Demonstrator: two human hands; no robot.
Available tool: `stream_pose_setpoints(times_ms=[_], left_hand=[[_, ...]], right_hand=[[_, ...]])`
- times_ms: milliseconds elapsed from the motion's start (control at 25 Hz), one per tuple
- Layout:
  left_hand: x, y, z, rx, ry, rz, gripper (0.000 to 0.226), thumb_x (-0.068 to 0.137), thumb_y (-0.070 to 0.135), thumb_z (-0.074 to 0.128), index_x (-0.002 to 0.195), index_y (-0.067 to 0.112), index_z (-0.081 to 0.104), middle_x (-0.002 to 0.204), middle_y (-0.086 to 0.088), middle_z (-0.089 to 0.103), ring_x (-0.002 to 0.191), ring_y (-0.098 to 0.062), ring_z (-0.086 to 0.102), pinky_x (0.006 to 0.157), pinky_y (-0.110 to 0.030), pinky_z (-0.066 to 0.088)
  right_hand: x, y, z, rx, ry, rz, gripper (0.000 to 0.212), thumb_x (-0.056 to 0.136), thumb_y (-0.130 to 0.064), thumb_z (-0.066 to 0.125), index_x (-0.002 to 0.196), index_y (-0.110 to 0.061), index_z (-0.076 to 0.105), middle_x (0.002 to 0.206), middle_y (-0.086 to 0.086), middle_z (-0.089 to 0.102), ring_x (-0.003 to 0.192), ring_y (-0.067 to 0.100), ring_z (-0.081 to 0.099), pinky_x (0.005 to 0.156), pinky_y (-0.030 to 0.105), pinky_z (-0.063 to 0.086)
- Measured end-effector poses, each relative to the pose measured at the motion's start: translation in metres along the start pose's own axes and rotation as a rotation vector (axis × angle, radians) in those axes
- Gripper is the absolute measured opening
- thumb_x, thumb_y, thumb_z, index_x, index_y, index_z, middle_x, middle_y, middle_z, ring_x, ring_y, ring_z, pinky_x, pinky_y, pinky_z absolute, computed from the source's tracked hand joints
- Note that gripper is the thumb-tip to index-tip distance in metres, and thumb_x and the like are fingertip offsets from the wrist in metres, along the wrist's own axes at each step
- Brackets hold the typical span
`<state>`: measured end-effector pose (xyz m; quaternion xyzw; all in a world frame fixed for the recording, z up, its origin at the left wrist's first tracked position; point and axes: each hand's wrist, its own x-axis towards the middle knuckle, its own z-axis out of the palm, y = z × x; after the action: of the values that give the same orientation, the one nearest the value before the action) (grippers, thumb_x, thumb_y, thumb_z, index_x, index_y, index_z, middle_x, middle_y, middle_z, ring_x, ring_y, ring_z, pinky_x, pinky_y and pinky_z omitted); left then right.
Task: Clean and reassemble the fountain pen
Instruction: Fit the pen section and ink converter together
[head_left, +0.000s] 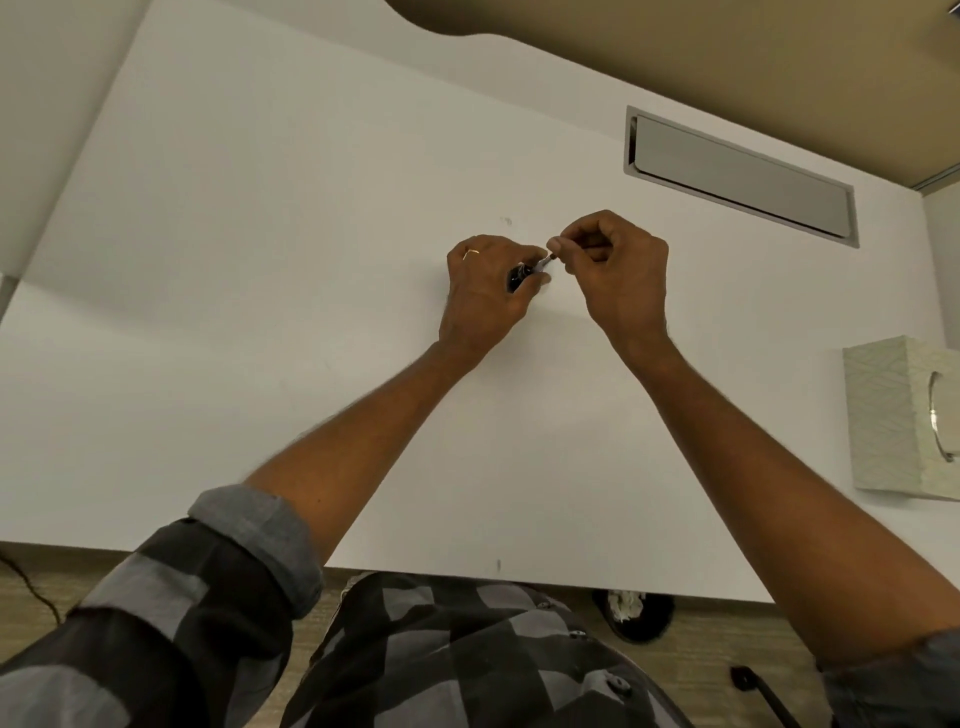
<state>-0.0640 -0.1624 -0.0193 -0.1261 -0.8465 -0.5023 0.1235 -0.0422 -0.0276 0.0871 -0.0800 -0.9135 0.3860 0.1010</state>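
1. White desk (260, 312) fills most of the view, its near edge running across the bottom. Surface is bare around the hands, apart from a faint dark mark (506, 221) up and left of them.
2. Grey rectangular cable hatch (737, 176) set flush into the desk top, far right, well apart from the hands.
3. Pale patterned tissue box (883, 415) sits at the right edge of the desk, partly cut off by the frame.
4. Person's checked grey-and-black shirt: left sleeve (208, 587) rolled to near the elbow. Both forearms reach forward over the desk.
5. Left hand (488, 286), mid-desk, fingers curled closed round the dark pen section (519, 274). A ring (471, 252) shows on one finger. The pen piece lies across the palm side, its pale, narrower end pointing up and right out of the grip.
6. Right hand (618, 265), just beside the left, fingers bunched, thumb and forefinger pinched at the tip of that pale end. There is a small part (551, 255) at the pinch; too small to tell what it is, or whether it is separate from the pen.
7. The hands meet at the pen, held above the desk middle. Whether the left hand touches the surface cannot be told.
8. Below the desk edge: wood-look floor, a dark round bin (634, 616) with white crumpled stuff in it.
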Motion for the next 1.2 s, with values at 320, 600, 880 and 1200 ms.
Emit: stream_pose_setpoints(times_ms=[320, 600, 880, 1200], left_hand=[[0.005, -0.007, 0.000, 0.059, 0.008, 0.072, 0.016, 0.088, 0.031, 0.070, 0.101, 0.023, 0.075, 0.092, 0.008, 0.073, 0.106, -0.014, 0.061, 0.105, -0.046, 0.036], [0.003, -0.003, 0.006, 0.147, 0.030, 0.020, 0.014, 0.087, 0.038, 0.068, 0.097, 0.031, 0.075, 0.091, 0.014, 0.074, 0.109, -0.011, 0.061, 0.112, -0.048, 0.026], [0.002, -0.003, 0.007, 0.188, 0.086, 0.050, 0.012, 0.087, 0.039, 0.069, 0.092, 0.030, 0.076, 0.087, 0.014, 0.074, 0.100, -0.012, 0.064, 0.110, -0.042, 0.021], [0.009, 0.002, 0.006, -0.113, -0.008, -0.051, 0.017, 0.085, 0.018, 0.075, 0.100, 0.009, 0.077, 0.094, -0.003, 0.077, 0.085, -0.019, 0.071, 0.081, -0.031, 0.056]], right_hand=[[0.001, -0.001, -0.003, -0.090, -0.021, -0.009, 0.013, 0.087, -0.019, 0.080, 0.096, -0.011, 0.074, 0.084, -0.011, 0.072, 0.073, -0.011, 0.066, 0.074, 0.008, 0.053], [0.007, -0.005, -0.007, -0.211, -0.060, -0.045, 0.011, 0.087, -0.021, 0.079, 0.092, -0.013, 0.074, 0.077, -0.012, 0.070, 0.068, -0.003, 0.067, 0.070, 0.011, 0.054], [0.015, -0.008, -0.005, -0.412, -0.135, 0.012, 0.025, 0.097, -0.033, 0.070, 0.104, -0.010, 0.077, 0.093, 0.005, 0.077, 0.080, 0.017, 0.071, 0.080, 0.031, 0.060], [0.020, -0.016, -0.008, -0.518, -0.197, 0.012, 0.029, 0.097, -0.032, 0.069, 0.099, -0.004, 0.076, 0.089, 0.013, 0.077, 0.082, 0.028, 0.074, 0.081, 0.043, 0.061]])
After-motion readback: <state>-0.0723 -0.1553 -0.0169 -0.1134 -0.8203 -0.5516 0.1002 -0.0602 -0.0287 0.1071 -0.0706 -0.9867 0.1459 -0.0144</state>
